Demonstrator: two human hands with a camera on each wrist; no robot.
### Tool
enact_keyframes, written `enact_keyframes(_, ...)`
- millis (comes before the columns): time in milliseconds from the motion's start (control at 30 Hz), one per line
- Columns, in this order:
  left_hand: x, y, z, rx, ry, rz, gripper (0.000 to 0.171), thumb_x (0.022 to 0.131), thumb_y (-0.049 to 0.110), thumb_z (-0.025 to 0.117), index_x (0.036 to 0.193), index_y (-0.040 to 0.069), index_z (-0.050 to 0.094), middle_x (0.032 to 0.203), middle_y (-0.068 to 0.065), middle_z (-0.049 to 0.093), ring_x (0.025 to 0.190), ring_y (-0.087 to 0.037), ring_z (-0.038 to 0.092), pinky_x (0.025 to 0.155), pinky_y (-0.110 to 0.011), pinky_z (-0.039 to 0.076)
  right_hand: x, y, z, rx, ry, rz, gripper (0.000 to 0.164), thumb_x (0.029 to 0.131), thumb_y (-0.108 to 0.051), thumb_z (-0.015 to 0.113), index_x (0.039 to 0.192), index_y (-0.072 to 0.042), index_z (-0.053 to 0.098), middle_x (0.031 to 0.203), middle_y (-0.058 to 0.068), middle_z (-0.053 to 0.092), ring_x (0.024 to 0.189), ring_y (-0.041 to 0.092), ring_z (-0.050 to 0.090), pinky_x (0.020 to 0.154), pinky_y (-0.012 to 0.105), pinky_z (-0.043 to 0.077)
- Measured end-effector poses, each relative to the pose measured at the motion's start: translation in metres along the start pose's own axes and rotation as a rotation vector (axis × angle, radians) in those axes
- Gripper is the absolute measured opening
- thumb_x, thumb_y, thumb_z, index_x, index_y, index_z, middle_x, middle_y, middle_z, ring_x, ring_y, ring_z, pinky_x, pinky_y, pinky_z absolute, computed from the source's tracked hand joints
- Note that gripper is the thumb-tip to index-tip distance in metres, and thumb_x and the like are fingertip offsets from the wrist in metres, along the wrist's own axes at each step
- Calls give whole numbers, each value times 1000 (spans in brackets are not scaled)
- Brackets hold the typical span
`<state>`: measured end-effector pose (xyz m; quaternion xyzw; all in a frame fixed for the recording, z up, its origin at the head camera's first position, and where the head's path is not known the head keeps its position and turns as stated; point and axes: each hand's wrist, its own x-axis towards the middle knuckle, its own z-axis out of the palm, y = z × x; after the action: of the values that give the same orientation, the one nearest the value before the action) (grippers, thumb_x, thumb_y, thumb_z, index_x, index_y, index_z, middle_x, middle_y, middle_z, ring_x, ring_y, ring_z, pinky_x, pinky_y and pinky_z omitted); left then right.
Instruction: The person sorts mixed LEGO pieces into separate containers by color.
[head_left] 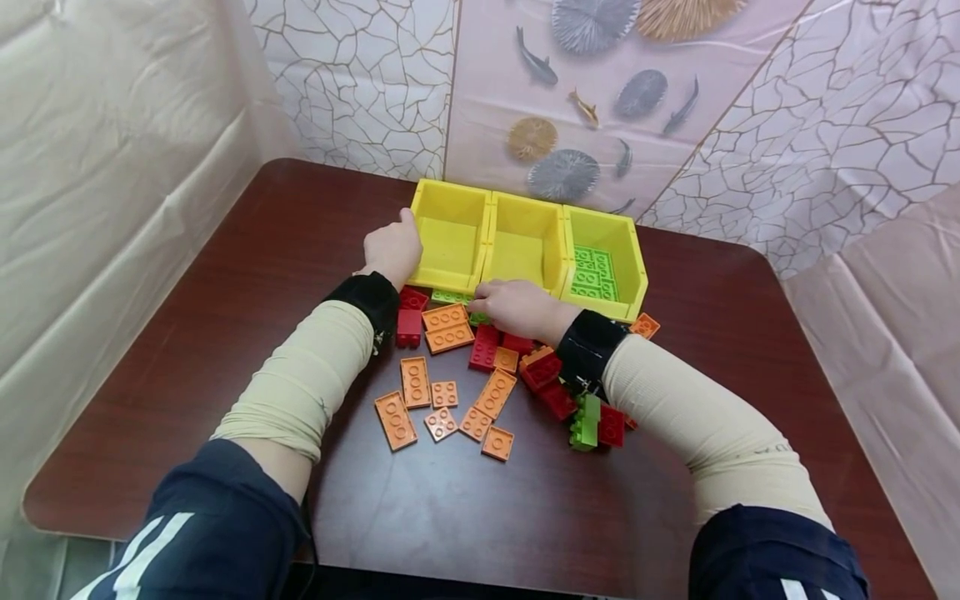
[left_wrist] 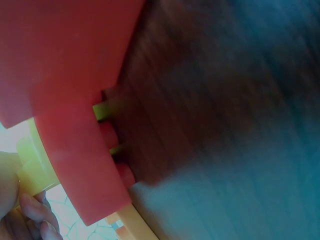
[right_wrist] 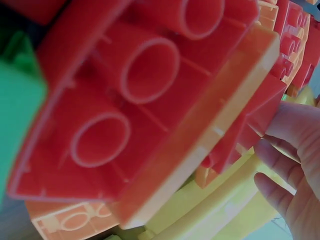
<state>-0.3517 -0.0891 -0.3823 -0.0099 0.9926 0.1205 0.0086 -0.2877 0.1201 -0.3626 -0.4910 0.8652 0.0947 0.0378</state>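
Observation:
My left hand (head_left: 393,248) grips the left wall of a yellow three-compartment bin (head_left: 450,282); in the left wrist view its curled fingers (left_wrist: 37,212) lie against the yellow plastic. My right hand (head_left: 517,308) is low over bricks at the bin's front, its fingertips beside a small green toy brick (head_left: 478,318). In the right wrist view its fingers (right_wrist: 275,160) are loosely bent, with nothing visible held; a red brick (right_wrist: 150,100) hides part of the hand. Green bricks (head_left: 594,273) lie in the right compartment. The left and middle compartments hold nothing visible.
Loose orange bricks (head_left: 415,383) lie across the middle of the brown table (head_left: 450,517). Red bricks (head_left: 408,327) stand near the left wrist. Joined red bricks and a green brick (head_left: 585,422) lie beneath the right forearm. A patterned cloth (head_left: 352,92) hangs behind the bin.

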Motion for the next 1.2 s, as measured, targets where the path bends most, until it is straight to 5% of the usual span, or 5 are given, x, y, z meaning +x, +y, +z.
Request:
enact_keyframes(267, -4, 6, 0, 1, -4, -7, 37, 100, 19, 38, 132, 2, 28, 82, -13, 55, 71, -28, 56, 69, -42, 50, 0, -2, 2, -69, -16, -23, 27, 88, -1, 59, 109, -16, 68, 97, 7, 53, 83, 21, 51, 69, 33, 46)
enact_keyframes(467, -4, 7, -1, 4, 5, -3, 35, 100, 18, 36, 130, 2, 29, 83, -13, 55, 71, -28, 56, 68, -42, 49, -5, -4, -4, 78, 21, -50, 29, 82, -15, 72, 110, -15, 67, 102, 4, 53, 91, 18, 54, 75, 32, 47)
enact_keyframes(800, -4, 6, -3, -14, -9, -11, 36, 100, 19, 36, 130, 2, 29, 83, -13, 54, 72, -29, 55, 70, -43, 49, -26, -17, -24, 293, 134, -81, 37, 84, -20, 70, 117, -5, 62, 114, 8, 56, 99, 18, 55, 87, 31, 44)
enact_keyframes(1200, -6, 6, -6, -14, -39, -38, 45, 100, 20, 34, 139, 2, 22, 85, -14, 54, 74, -30, 55, 73, -44, 48, -87, 25, -37, 258, 200, 207, 40, 86, -26, 67, 118, -4, 59, 113, 11, 59, 104, 25, 56, 85, 40, 45)
